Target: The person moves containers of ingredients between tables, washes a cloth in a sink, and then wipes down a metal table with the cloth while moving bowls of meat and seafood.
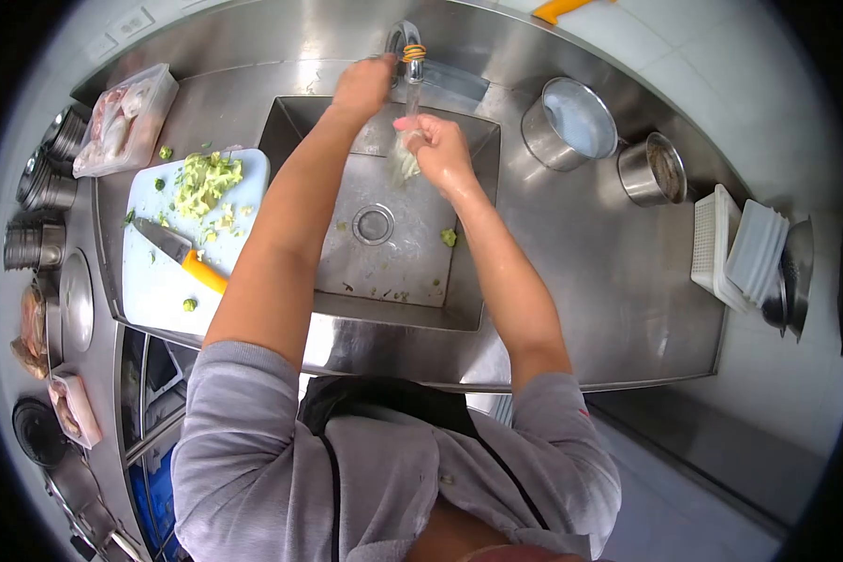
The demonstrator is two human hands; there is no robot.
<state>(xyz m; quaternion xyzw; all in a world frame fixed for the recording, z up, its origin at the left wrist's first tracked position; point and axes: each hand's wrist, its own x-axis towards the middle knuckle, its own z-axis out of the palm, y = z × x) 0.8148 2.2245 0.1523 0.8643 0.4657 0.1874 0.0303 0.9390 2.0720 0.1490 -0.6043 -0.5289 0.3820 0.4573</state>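
My left hand (365, 84) is at the base of the faucet (412, 58), its fingers closed around a part there that I cannot make out. Under the stream of running water, my right hand (433, 145) pinches a pale green, leafy piece of vegetable (406, 161) that hangs over the sink (375, 267). A small green scrap (449, 237) lies at the sink's right side. To the left, a white cutting board (159, 295) bears chopped light green vegetable (203, 184) and a knife with a yellow handle (204, 272).
A plastic tub of raw meat (126, 122) stands at the back left. Right of the sink are a pot with whitish contents (579, 122), a smaller pot (653, 170) and white baskets (721, 245). Metal containers (36, 245) line the left side.
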